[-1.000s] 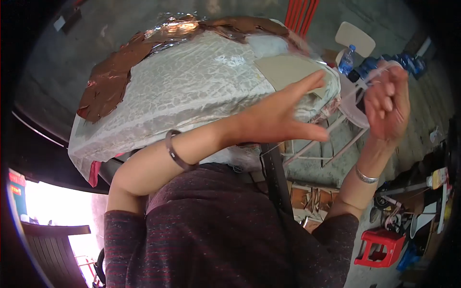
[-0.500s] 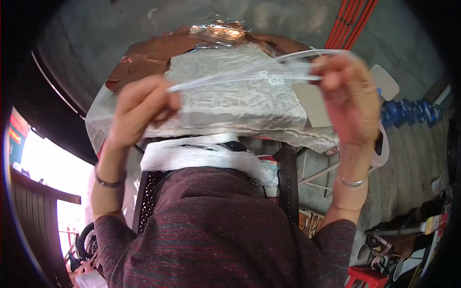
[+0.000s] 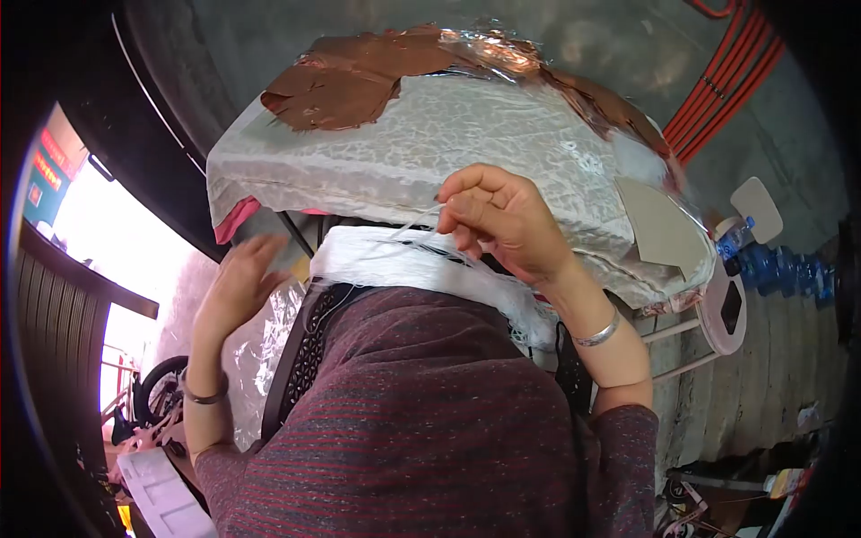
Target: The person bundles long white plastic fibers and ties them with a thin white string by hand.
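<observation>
A bundle of white strands (image 3: 372,260), like thread or yarn, lies across my lap at the near edge of the cloth-covered table. Above it, my right hand (image 3: 507,220) has thumb and fingers pinched on a few white strands (image 3: 414,221), which hang down toward the bundle. My left hand (image 3: 238,285) is off to the left of the bundle, slightly blurred, its fingers apart and holding nothing that I can see.
A table with a pale lace cloth (image 3: 502,134) stands ahead, with brown sheets (image 3: 345,81) and crumpled clear film (image 3: 502,54) along its far side. Beige card (image 3: 659,229) lies at its right. A white stool (image 3: 722,314) and blue bottles (image 3: 780,269) are further right.
The strands stretched between both raised hands have come down. My left hand has released them and dropped left; my right hand has moved down and left, keeping strands pinched. The view has shifted.
</observation>
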Demonstrator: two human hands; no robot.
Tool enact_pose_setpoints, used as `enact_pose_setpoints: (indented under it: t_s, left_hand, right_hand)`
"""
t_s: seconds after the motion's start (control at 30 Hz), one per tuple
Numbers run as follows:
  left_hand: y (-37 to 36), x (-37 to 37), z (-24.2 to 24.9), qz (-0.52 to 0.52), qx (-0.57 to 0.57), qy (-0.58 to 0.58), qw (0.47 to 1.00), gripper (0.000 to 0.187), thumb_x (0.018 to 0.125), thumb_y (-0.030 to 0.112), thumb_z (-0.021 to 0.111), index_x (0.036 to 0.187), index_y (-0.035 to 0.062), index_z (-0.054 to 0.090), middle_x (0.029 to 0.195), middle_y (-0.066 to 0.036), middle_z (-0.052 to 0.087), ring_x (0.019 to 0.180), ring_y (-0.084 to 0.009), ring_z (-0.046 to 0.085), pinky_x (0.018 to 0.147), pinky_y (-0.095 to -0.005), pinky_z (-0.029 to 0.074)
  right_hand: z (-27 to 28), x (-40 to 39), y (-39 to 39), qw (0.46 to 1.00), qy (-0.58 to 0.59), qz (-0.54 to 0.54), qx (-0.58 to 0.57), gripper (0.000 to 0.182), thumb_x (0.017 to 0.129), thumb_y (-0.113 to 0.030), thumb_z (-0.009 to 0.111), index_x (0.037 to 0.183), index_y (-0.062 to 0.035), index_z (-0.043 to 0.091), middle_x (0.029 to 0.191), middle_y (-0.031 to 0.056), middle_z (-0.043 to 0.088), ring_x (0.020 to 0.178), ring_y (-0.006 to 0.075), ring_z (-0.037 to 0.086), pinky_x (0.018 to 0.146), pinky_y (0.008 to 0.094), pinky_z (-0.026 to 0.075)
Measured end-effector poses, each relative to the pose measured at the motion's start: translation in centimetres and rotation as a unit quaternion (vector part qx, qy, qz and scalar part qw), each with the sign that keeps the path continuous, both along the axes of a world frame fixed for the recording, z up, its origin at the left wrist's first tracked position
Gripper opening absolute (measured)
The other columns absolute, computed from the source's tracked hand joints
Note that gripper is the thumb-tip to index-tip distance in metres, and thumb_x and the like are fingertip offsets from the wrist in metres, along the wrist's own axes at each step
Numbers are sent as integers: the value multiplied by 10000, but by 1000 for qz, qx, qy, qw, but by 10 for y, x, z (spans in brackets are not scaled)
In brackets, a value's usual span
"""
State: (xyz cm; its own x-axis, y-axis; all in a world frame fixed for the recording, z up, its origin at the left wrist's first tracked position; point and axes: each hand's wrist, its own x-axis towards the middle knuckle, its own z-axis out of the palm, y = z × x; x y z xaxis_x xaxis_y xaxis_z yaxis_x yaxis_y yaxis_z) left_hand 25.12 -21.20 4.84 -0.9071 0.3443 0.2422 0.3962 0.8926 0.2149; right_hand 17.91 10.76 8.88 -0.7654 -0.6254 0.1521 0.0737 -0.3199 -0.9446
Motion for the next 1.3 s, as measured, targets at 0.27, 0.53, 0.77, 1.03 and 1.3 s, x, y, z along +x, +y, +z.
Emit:
enact_pose_setpoints:
  t_s: [0.27,0.53,0.77,1.03,1.3]
  left_hand:
    - [129,-22,9,-177,559,-312,747,628,835,68,539,1361,45,198,1113,-146,550,596,-107,582,575,-212,481]
    - [150,-32,-6,-174,392,-48,902,141,875,93,481,867,4,591,691,-62,517,475,-103,457,456,-224,364]
    - [182,-27,-19,-250,375,-87,889,58,808,11,515,836,-15,558,750,-93,523,704,-198,541,610,-293,425]
    - [183,-49,-18,-189,432,-115,874,96,841,20,481,830,-20,568,746,-63,508,601,-117,513,535,-237,417]
    - [197,-53,13,-271,361,-8,892,87,787,-26,526,836,-2,595,703,-76,544,672,-185,548,599,-287,431]
  right_hand:
    - [-6,20,-7,982,152,-46,104,127,835,-59,566,940,7,595,774,75,639,555,53,531,464,172,414]
    - [-26,27,35,944,128,-79,292,128,817,-46,555,909,-9,638,748,70,649,577,103,566,504,209,452]
    - [-28,31,38,989,30,-139,39,130,839,-58,533,893,3,634,753,79,649,455,30,448,401,164,349]
    - [-36,47,65,996,-18,-18,82,132,852,-71,522,883,-18,639,760,70,637,448,40,428,422,166,345]
    - [-31,38,78,981,12,-135,138,123,841,-30,510,881,21,614,676,98,617,427,47,440,394,166,320]
